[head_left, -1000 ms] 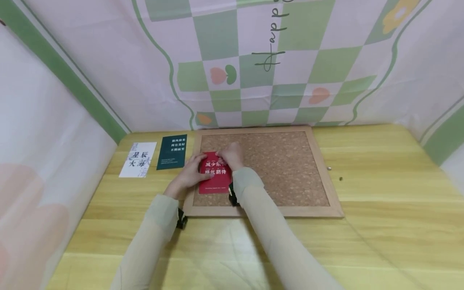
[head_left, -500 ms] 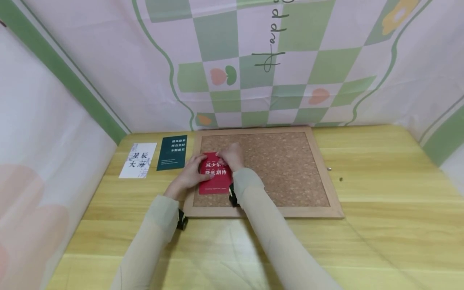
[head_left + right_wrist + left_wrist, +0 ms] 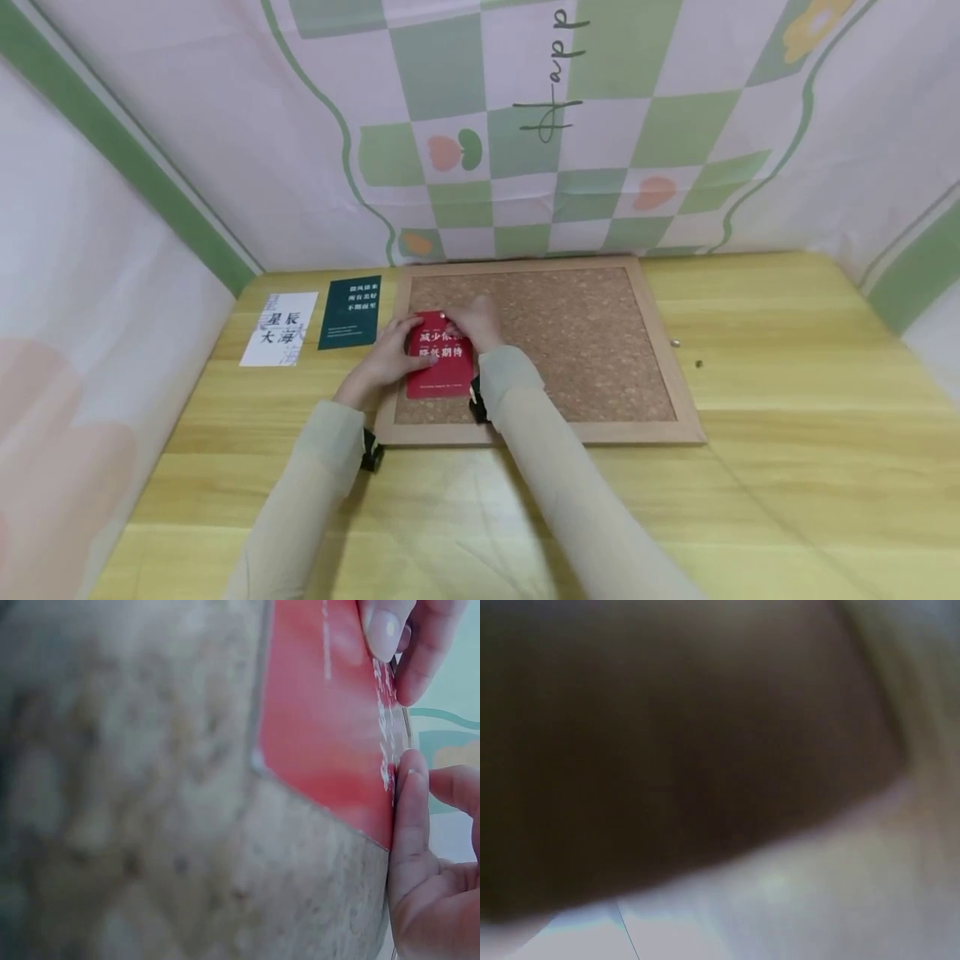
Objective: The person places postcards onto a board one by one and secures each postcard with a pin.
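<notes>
A red card (image 3: 439, 379) with white characters lies on the left part of a wood-framed corkboard (image 3: 577, 350). My left hand (image 3: 382, 358) rests over the card's left side, its thumb on the face and a finger at the top edge. At the card's upper right, my right hand (image 3: 477, 323) has its fingers curled, with a small shiny thumbtack (image 3: 442, 315) at the tips. Up close in the right wrist view, the right hand (image 3: 442, 877) touches the card's edge, opposite the left thumb (image 3: 384, 634). The left wrist view is dark and blurred.
Left of the board, a white card (image 3: 278, 329) and a dark green card (image 3: 350, 312) lie on the wooden table (image 3: 795, 467). Two small tacks, one silvery (image 3: 675, 343) and one dark (image 3: 699, 363), lie right of the frame. A patterned cloth (image 3: 525, 192) hangs behind.
The head view has shifted slightly, moving everything a little up and left. Both hands keep about the same place on the red card.
</notes>
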A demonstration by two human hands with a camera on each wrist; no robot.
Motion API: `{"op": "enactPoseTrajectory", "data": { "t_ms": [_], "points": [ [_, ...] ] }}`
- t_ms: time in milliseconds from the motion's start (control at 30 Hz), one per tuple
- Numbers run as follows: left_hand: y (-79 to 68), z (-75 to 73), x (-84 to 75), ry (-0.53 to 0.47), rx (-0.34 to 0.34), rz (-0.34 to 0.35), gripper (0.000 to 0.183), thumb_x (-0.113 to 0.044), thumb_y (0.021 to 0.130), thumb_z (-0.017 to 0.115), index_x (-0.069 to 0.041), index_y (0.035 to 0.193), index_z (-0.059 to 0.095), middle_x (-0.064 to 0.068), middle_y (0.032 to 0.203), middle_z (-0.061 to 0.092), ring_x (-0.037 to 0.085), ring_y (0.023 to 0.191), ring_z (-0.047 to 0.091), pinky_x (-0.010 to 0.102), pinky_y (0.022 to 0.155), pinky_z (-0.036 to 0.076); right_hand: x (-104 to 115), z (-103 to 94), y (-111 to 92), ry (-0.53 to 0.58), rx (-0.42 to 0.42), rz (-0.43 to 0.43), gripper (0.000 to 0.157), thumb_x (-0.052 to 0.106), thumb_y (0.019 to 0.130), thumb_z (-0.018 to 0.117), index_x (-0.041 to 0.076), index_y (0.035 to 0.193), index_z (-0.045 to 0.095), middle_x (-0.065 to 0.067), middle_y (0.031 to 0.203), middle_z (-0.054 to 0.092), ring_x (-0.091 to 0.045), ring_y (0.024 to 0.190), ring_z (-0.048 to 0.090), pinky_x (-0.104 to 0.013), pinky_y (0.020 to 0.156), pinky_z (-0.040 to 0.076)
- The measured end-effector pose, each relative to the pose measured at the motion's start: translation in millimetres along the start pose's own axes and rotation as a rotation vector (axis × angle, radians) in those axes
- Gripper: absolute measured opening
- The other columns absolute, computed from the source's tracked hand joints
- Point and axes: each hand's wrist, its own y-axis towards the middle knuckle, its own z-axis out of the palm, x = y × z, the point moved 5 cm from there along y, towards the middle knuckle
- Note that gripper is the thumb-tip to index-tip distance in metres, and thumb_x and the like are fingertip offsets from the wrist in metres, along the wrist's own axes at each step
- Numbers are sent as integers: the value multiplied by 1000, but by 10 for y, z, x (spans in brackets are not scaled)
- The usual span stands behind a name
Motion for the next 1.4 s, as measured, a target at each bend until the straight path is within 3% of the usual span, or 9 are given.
{"op": "enactPoseTrajectory", "data": {
  "t_ms": [200, 433, 500, 600, 733, 900, 1000, 1133, 1400],
  "points": [
    [-20, -44, -39, -5, -2, -5, 76, -24, 88, 68, -5, 149, 28, 17, 156, 20, 36, 142, 19, 54, 115, 27, 73, 9, -63, -45, 15, 10, 22, 15, 93, 59, -6, 90, 66, 2, 55, 55, -6, 48, 52, -18, 51, 46],
    [-23, -71, -56, 5, -2, 8, 75, -24, 88, 67, -4, 149, 28, 16, 156, 19, 36, 143, 17, 54, 116, 24, 105, 37, -65, -175, 104, 27, 29, 21, 98, 50, 7, 74, 58, 2, 59, 50, -10, 56, 48, -21, 58, 42],
    [-28, -70, -60, 8, 1, 11, 75, -24, 88, 68, -4, 149, 28, 16, 156, 20, 37, 143, 17, 55, 116, 23, 97, 40, -70, -200, 123, 32, 29, 22, 99, 48, 7, 75, 57, 2, 61, 50, -11, 59, 47, -22, 59, 41],
    [-34, -58, -62, 9, 10, 12, 75, -24, 88, 67, -4, 149, 28, 17, 156, 20, 37, 143, 17, 56, 116, 23, 86, 40, -85, -213, 130, 39, 24, 21, 99, 49, 2, 91, 61, 0, 69, 53, -12, 65, 50, -22, 62, 42],
    [-41, -46, -64, 15, 6, 13, 75, -24, 88, 67, -4, 149, 28, 17, 156, 20, 38, 142, 17, 56, 115, 23, 84, 44, -131, -251, 137, 25, 27, 19, 97, 51, -1, 113, 60, -6, 89, 60, -16, 80, 56, -25, 72, 48],
    [-66, -14, -74, 4, 12, 18, 74, -23, 88, 67, -3, 148, 29, 17, 156, 19, 38, 142, 17, 57, 115, 23, 108, 51, -243, -327, 176, -35, 32, 19, 97, 51, -2, 120, 58, -16, 123, 60, -26, 110, 58, -36, 95, 50],
    [-73, 2, -59, -1, 13, 14, 74, -22, 88, 68, -3, 148, 29, 17, 157, 19, 39, 142, 17, 57, 115, 23, 121, 67, -315, -382, 222, -69, 35, 17, 97, 51, -3, 125, 55, -16, 134, 55, -29, 120, 54, -40, 102, 46],
    [-63, 10, -46, -1, 10, 8, 74, -23, 88, 67, -3, 148, 29, 17, 156, 19, 39, 142, 18, 58, 114, 25, 168, 39, -422, -401, 259, -115, 36, 15, 97, 49, -3, 128, 53, -19, 134, 54, -30, 124, 52, -40, 105, 44],
    [-75, 12, -58, -32, 17, -19, 75, -25, 89, 67, -7, 150, 27, 14, 158, 15, 36, 144, 14, 59, 114, 24, 289, -209, -734, -405, 288, -223, 26, 10, 94, 51, -1, 115, 58, -20, 124, 58, -31, 113, 56, -41, 97, 48]
  ]
}}
